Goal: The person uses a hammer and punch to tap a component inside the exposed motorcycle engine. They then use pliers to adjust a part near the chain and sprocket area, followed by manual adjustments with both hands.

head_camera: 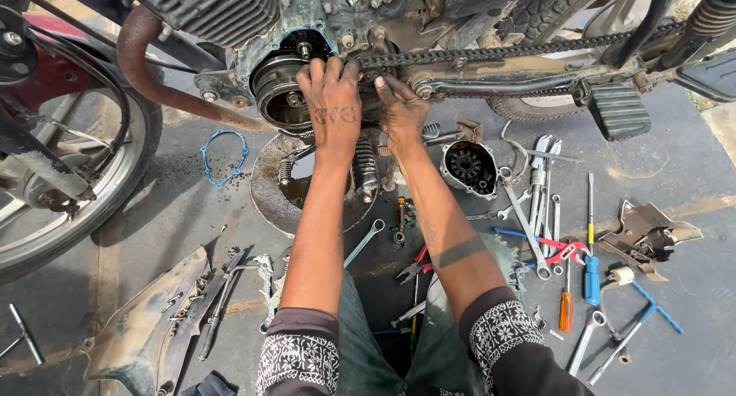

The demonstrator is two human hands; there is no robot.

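Both my hands reach up into the open side of a motorcycle engine (307,66). My left hand (331,101) lies flat, fingers spread, on the engine case just right of a round metal clutch drum (280,89). My right hand (400,108) presses its fingertips against the case where the drive chain (491,53) enters. What either hand grips is hidden by the fingers. A removed dark engine cover (469,166) lies on the ground below my right hand.
A blue gasket (224,157) lies left on the dark ground. A round metal pan (307,193) holding springs sits under the engine. Several wrenches (537,197), screwdrivers (590,266) and red pliers (563,250) lie right. The front wheel (69,189) and a footpeg (617,108) flank me.
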